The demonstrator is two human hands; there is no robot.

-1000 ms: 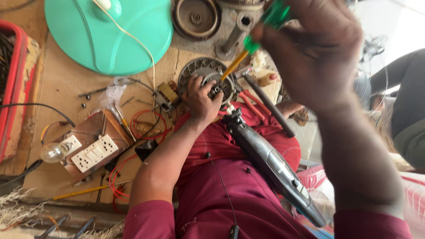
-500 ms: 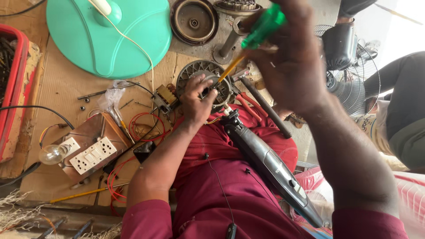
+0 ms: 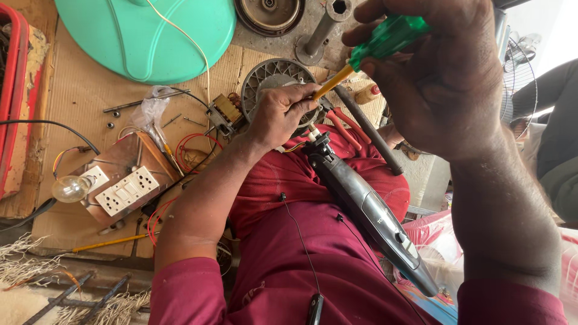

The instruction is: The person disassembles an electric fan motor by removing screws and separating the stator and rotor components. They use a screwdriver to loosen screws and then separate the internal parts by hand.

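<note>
Green translucent plastic forms the handle of the screwdriver (image 3: 385, 41), clenched in the right hand (image 3: 439, 78) at one o'clock, nearest the camera. Its yellow shaft slants down toward eight o'clock, long axis diagonal, tip meeting the left hand (image 3: 278, 114). Those fingers curl over a round, ribbed grey metal motor housing (image 3: 271, 78) at centre. Below it, a smooth grey tapered casing (image 3: 367, 210) lies across the lap. Beyond, at eleven o'clock, sits a glossy teal dome cover (image 3: 144, 30) on cardboard (image 3: 72, 102).
</note>
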